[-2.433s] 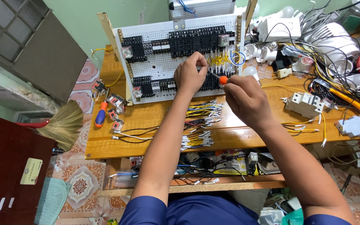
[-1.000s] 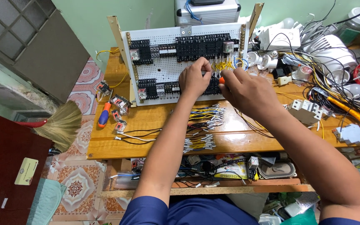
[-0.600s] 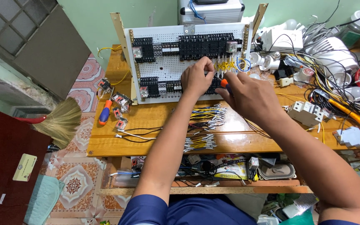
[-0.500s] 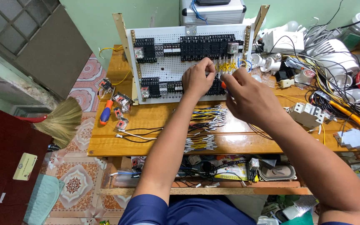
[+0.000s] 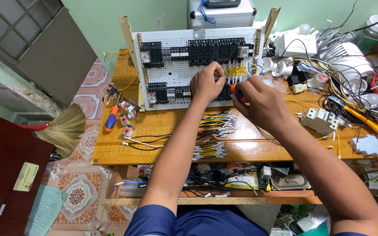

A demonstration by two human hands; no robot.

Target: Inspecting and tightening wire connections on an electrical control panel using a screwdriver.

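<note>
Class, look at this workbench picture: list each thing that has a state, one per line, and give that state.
Perforated panel: propped upright on the bench, leaning back.
Left hand: fingers pinched at the panel's black terminal blocks.
Right hand: closed around an orange-handled screwdriver.
Cut wires: lying loose in bundles on the wooden bench.
Second screwdriver: lying flat, untouched.

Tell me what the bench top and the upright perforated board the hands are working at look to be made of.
Bench top: likely wood with a glossy varnish; orange-brown grain and sheen show. Perforated board: looks like white-painted metal or plastic sheet, matte, with a regular grid of holes; which one is unclear. Left hand rests on it; right hand grips an orange-handled screwdriver, handle probably plastic.
</note>
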